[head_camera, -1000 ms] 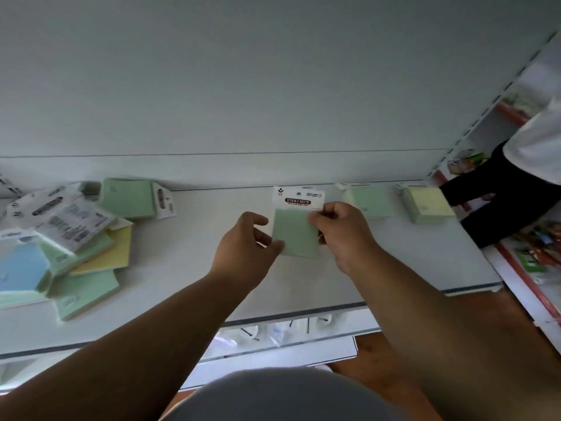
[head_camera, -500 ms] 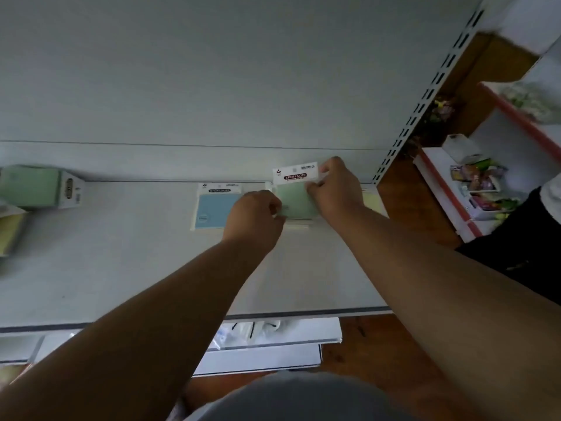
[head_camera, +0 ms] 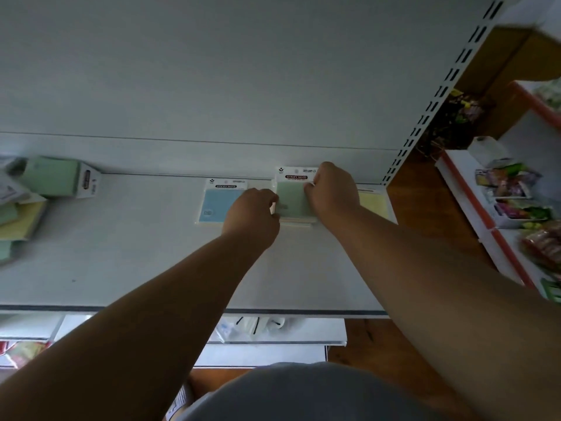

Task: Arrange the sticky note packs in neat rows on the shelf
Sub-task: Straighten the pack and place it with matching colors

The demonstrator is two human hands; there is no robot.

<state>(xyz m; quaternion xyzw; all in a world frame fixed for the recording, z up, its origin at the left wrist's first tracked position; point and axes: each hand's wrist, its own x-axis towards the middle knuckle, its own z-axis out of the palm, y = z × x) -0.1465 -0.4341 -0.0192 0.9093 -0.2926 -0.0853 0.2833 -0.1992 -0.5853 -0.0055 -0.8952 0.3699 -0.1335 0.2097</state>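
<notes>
A green sticky note pack (head_camera: 292, 199) with a white header card lies on top of a small stack at the back of the white shelf (head_camera: 127, 262). My left hand (head_camera: 252, 215) pinches its left edge and my right hand (head_camera: 332, 192) pinches its right side near the header. A blue pack (head_camera: 219, 205) lies flat just left of it. A yellow pack (head_camera: 374, 202) lies just right, partly hidden by my right hand. A loose heap of green and yellow packs (head_camera: 39, 192) sits at the far left.
The shelf's back wall (head_camera: 212, 86) rises right behind the row. A slotted upright (head_camera: 437, 98) closes the shelf's right end. A lower shelf (head_camera: 273, 332) holds a plastic bag. Beyond the upright stands a red-edged rack (head_camera: 498, 208) with packaged goods.
Both hands have carried the green pack from mid-shelf to the back row and lowered it onto the stack between the blue and yellow packs. The camera view shifted right.
</notes>
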